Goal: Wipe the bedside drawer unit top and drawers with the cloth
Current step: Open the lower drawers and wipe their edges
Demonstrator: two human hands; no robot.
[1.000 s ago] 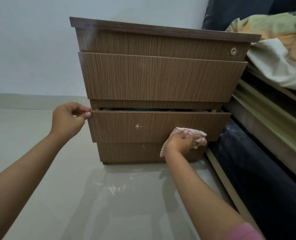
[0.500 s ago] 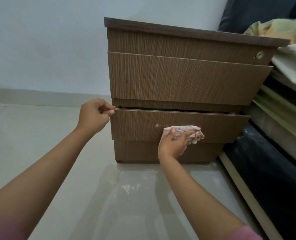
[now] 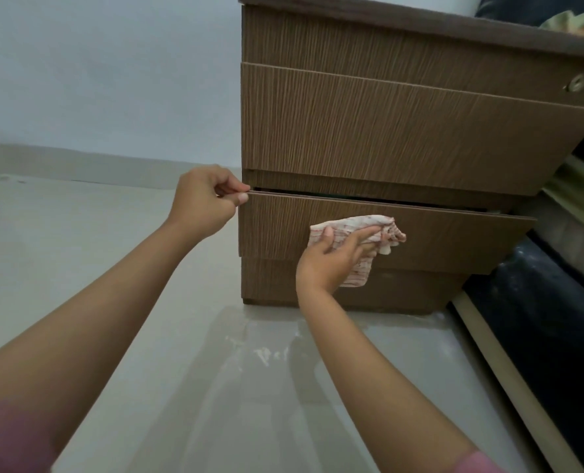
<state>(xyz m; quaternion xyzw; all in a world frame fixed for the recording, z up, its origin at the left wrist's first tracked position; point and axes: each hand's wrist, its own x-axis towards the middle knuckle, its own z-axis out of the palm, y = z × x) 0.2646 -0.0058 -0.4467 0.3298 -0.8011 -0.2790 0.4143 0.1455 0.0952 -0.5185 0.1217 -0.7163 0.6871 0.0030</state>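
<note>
light: dim, soft, even
glare: floor [image 3: 215, 387] is reflecting pale sheen
edges: wide-angle lens is bending the drawer unit [image 3: 403, 131]
focus: slightly soft

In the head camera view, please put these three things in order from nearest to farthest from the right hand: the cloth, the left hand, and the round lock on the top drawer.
From the right hand:
1. The cloth, held under this hand against the lower drawer front.
2. The left hand, to the left, pinching that drawer's top left corner.
3. The round lock, far up and to the right on the top drawer.
</note>
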